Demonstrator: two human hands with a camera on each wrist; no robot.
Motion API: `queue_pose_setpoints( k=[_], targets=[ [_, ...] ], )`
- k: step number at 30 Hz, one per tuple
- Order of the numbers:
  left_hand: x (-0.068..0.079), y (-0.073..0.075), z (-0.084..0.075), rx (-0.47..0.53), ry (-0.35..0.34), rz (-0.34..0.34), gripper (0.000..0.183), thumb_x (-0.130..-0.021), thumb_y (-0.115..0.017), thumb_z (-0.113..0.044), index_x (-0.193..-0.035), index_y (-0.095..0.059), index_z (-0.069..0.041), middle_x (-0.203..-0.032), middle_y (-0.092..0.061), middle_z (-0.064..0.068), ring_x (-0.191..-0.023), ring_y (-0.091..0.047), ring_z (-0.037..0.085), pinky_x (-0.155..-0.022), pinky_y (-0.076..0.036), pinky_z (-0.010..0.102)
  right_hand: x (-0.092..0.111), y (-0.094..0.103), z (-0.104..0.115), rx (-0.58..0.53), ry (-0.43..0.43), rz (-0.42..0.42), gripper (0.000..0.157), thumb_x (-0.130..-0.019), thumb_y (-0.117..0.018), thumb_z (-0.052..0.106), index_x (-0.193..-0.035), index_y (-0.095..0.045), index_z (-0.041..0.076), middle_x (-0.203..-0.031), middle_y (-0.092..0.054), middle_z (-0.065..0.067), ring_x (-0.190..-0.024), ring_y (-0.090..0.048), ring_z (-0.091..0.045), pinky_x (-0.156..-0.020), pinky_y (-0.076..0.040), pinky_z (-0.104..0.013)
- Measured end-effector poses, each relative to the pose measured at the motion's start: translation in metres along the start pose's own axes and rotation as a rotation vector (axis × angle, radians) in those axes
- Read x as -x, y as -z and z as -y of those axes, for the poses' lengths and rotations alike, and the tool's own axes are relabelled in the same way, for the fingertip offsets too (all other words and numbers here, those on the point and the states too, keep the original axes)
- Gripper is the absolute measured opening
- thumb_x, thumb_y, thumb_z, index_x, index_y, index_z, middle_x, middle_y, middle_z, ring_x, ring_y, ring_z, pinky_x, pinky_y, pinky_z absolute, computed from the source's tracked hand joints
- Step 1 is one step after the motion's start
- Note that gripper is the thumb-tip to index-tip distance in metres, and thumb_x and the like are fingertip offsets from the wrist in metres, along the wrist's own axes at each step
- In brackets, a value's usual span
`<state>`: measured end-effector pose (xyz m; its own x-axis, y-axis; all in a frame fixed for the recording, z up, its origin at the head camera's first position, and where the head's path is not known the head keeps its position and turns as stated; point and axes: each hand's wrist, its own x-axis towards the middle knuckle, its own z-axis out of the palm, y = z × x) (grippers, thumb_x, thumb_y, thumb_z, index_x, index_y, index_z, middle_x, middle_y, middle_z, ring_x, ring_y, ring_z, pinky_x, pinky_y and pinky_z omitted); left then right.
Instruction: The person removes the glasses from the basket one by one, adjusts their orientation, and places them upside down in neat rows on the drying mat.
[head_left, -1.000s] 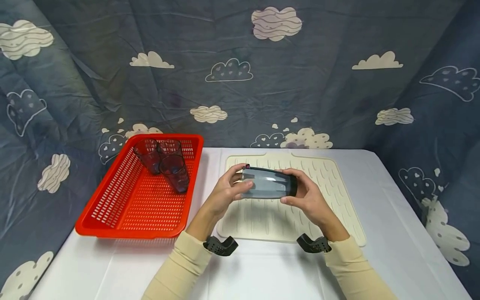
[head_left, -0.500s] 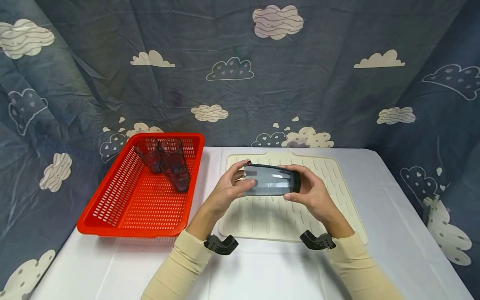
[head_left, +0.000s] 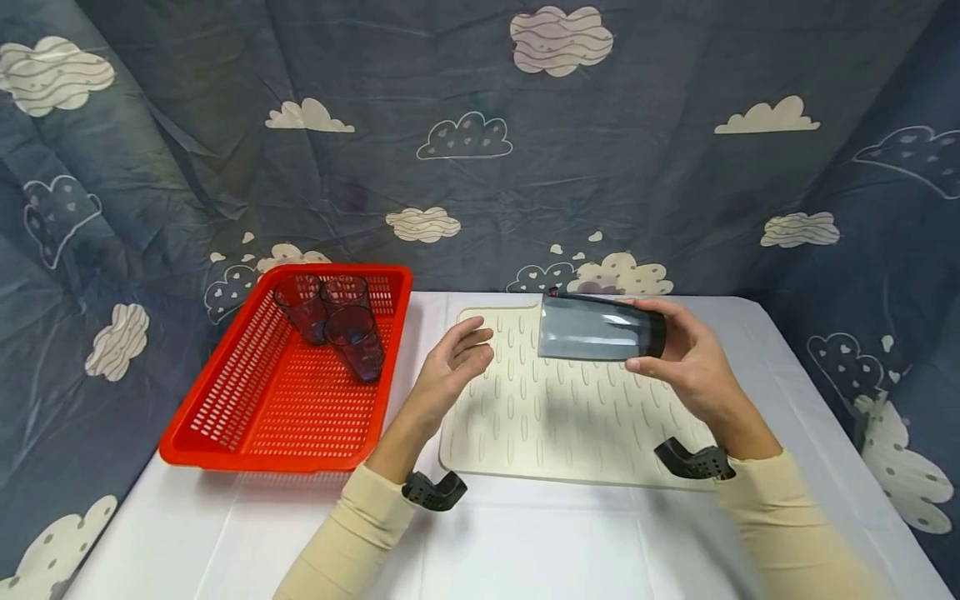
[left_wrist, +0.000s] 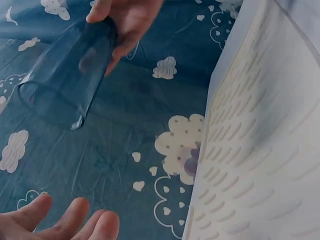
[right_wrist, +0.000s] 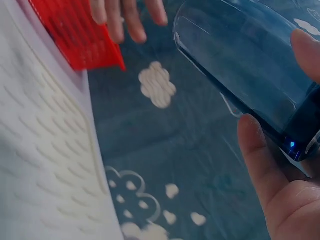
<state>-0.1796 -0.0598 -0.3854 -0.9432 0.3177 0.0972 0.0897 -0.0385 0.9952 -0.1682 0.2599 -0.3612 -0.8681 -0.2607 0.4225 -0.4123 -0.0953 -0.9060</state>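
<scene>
My right hand [head_left: 697, 358] grips a dark blue-grey drinking glass [head_left: 592, 329] around its base. The glass lies on its side in the air over the cream drying mat [head_left: 517, 433], its open mouth facing left. In the right wrist view the see-through glass [right_wrist: 240, 60] shows nothing inside, with thumb and fingers around its thick bottom. My left hand [head_left: 450, 367] hovers above the mat's left side, fingers loosely bent, holding nothing. Its fingertips [left_wrist: 75, 215] are apart from the glass in the left wrist view.
A red perforated basket [head_left: 277, 454] stands at the left of the white-covered table [head_left: 540, 542]. Three similar glasses [head_left: 356, 337] lean together in its back right part. A dark cloud-patterned cloth [head_left: 465, 67] hangs behind and along both sides.
My left hand has let go of the glass mouth and drawn slightly away. My right hand has carried the glass to the right and a little farther back.
</scene>
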Motion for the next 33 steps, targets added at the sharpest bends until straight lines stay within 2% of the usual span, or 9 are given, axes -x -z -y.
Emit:
queue_pose_setpoints(
  k=[4,12,18,26,30,33],
  targets=[
    [0.002,0.004,0.002,-0.018,-0.017,-0.061,0.057,-0.096,-0.058,-0.017,-0.149,-0.039,-0.008,-0.147,-0.049,0.019,-0.135,-0.049,0.033,-0.113,-0.042,0.048,0.001,0.018,0.011,0.037,0.011,-0.036,0.079,-0.074,-0.064,-0.030,-0.143,-0.047,0.005,-0.140,-0.048,-0.002,-0.115,-0.058,-0.009,-0.085,-0.056,-0.017],
    [0.002,0.011,0.007,-0.020,-0.001,-0.094,0.056,-0.098,-0.057,-0.017,-0.149,-0.038,-0.005,-0.147,-0.049,0.020,-0.134,-0.051,0.035,-0.112,-0.044,0.048,0.000,0.047,0.029,0.043,0.050,-0.091,0.080,-0.073,-0.058,-0.035,-0.144,-0.045,0.000,-0.141,-0.051,-0.002,-0.113,-0.059,-0.011,-0.086,-0.055,-0.015],
    [0.001,0.015,0.010,-0.028,-0.003,-0.115,0.055,-0.097,-0.058,-0.017,-0.147,-0.040,-0.004,-0.145,-0.051,0.019,-0.132,-0.052,0.036,-0.110,-0.045,0.047,0.000,0.061,0.032,0.095,0.017,-0.129,0.080,-0.073,-0.060,-0.034,-0.144,-0.046,0.001,-0.139,-0.053,0.000,-0.110,-0.061,-0.008,-0.082,-0.055,-0.013],
    [0.002,0.018,0.009,-0.051,0.011,-0.128,0.051,-0.097,-0.058,-0.017,-0.145,-0.043,-0.005,-0.144,-0.052,0.018,-0.129,-0.054,0.032,-0.103,-0.049,0.037,0.000,0.076,0.026,0.179,-0.063,-0.196,0.080,-0.075,-0.064,-0.029,-0.143,-0.049,0.009,-0.134,-0.050,0.004,-0.100,-0.060,-0.005,-0.075,-0.054,-0.010],
    [0.003,0.019,0.009,-0.060,0.018,-0.135,0.050,-0.098,-0.057,-0.016,-0.144,-0.044,-0.004,-0.143,-0.052,0.018,-0.128,-0.055,0.031,-0.100,-0.050,0.033,-0.003,0.082,0.026,0.314,-0.129,-0.230,0.079,-0.078,-0.068,-0.021,-0.146,-0.048,0.014,-0.130,-0.052,0.011,-0.100,-0.057,-0.002,-0.074,-0.052,-0.008],
    [0.003,0.020,0.009,-0.061,0.027,-0.138,0.049,-0.098,-0.057,-0.016,-0.144,-0.045,-0.004,-0.143,-0.052,0.018,-0.126,-0.055,0.031,-0.098,-0.050,0.032,-0.005,0.087,0.026,0.485,-0.200,-0.254,0.079,-0.081,-0.072,-0.012,-0.148,-0.045,0.020,-0.127,-0.051,0.018,-0.100,-0.055,0.002,-0.073,-0.051,-0.006]
  ],
)
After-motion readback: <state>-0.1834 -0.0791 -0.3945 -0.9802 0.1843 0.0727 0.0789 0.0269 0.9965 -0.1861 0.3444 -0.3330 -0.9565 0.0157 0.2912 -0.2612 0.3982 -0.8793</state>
